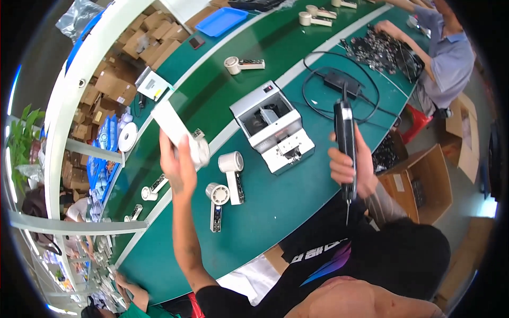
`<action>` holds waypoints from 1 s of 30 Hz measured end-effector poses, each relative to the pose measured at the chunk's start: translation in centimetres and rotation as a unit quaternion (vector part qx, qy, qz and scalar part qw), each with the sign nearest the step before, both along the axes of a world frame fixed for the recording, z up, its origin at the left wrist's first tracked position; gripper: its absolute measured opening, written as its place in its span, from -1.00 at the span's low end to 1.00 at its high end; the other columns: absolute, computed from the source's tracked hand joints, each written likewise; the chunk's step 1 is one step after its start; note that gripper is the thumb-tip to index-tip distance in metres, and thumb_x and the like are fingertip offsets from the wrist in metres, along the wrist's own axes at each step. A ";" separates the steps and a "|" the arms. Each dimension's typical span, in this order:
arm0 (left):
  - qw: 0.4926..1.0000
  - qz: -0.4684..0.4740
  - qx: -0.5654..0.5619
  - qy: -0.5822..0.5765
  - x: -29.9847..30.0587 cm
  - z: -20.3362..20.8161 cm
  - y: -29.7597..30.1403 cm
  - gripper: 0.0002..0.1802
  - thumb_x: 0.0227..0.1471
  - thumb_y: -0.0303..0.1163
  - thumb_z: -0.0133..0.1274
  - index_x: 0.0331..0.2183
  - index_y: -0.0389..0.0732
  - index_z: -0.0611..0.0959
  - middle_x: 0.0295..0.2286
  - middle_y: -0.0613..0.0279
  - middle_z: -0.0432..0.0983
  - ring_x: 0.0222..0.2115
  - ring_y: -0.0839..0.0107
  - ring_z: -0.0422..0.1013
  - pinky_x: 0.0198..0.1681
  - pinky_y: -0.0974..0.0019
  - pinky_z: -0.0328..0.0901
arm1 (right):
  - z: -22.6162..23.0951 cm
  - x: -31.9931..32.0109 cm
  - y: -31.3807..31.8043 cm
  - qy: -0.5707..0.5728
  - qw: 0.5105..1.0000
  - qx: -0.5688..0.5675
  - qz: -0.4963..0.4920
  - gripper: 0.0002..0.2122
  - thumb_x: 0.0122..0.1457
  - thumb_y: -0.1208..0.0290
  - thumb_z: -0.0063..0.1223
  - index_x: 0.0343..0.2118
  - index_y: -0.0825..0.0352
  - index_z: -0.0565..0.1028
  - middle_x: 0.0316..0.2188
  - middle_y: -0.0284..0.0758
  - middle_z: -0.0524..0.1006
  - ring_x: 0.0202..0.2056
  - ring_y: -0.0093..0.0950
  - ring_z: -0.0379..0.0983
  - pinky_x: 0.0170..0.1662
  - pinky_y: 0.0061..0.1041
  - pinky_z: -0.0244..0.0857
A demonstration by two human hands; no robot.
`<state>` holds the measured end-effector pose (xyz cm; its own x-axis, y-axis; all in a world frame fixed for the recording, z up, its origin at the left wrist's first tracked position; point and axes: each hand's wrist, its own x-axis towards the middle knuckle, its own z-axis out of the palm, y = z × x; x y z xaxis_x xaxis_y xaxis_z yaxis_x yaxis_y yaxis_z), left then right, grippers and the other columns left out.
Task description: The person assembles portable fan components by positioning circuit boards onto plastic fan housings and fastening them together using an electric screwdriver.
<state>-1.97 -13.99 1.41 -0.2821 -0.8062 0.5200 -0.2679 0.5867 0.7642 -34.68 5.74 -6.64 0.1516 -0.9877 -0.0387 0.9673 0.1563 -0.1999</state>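
Note:
My left hand [179, 168] is closed around a white handheld fan [170, 122], raised over the far side of the bench with its handle pointing up and away. In my right hand [365, 167] is a black electric screwdriver [346, 143], held upright with its thin bit pointing down towards me. Two more handheld fans [231, 163] [217, 195] lie on the green bench between my hands, their handles opened to show the circuit boards. Just beyond them, a silver and black screw feeder [275, 127] sits nearer the middle.
A green conveyor belt [204, 85] runs along the bench, carrying several fans such as one [244, 64] at the far side. A black power adapter [342, 82] with looped cable lies right of the feeder. A co-worker [448, 58] sits beside a pile of small dark parts [376, 53]. Cardboard boxes [419, 185] stand at right.

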 end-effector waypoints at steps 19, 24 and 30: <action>0.800 -0.030 -0.305 -0.516 -6.7 -11.7 15.3 -0.34 0.03 -0.43 0.00 0.22 -0.13 0.49 -0.40 0.28 0.33 -0.38 0.37 0.31 -0.16 0.12 0.28 | 6.2 6.2 -11.0 0.506 0.722 -0.350 -0.318 -0.33 0.38 -0.21 -0.27 0.02 0.50 0.34 -0.55 -0.26 0.48 -0.63 -0.64 0.31 -0.54 -0.64 0.20; 0.798 -0.045 -0.273 -0.536 -6.6 -11.7 15.7 -0.37 0.08 -0.43 -0.03 0.23 -0.16 0.47 -0.32 0.19 0.39 -0.29 0.28 0.35 -0.05 0.03 0.30 | 4.8 7.4 -11.4 0.529 0.716 -0.354 -0.287 -0.38 0.39 -0.15 -0.25 0.00 0.50 0.34 -0.53 -0.31 0.51 -0.64 -0.67 0.33 -0.58 -0.66 0.22; 0.799 -0.037 -0.290 -0.526 -6.5 -11.9 15.4 -0.39 0.07 -0.44 -0.02 0.20 -0.16 0.50 -0.34 0.21 0.37 -0.30 0.30 0.34 -0.07 0.03 0.30 | 4.3 7.2 -9.7 0.531 0.735 -0.310 -0.286 -0.33 0.37 -0.20 -0.26 0.04 0.51 0.34 -0.55 -0.32 0.49 -0.65 -0.67 0.32 -0.58 -0.65 0.19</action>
<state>-8.42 1.36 -10.46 -0.8447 -0.4762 0.2445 -0.5308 0.8041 -0.2676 -27.43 -3.98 -2.32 -0.0857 -0.7564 0.6485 0.0862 -0.6541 -0.7515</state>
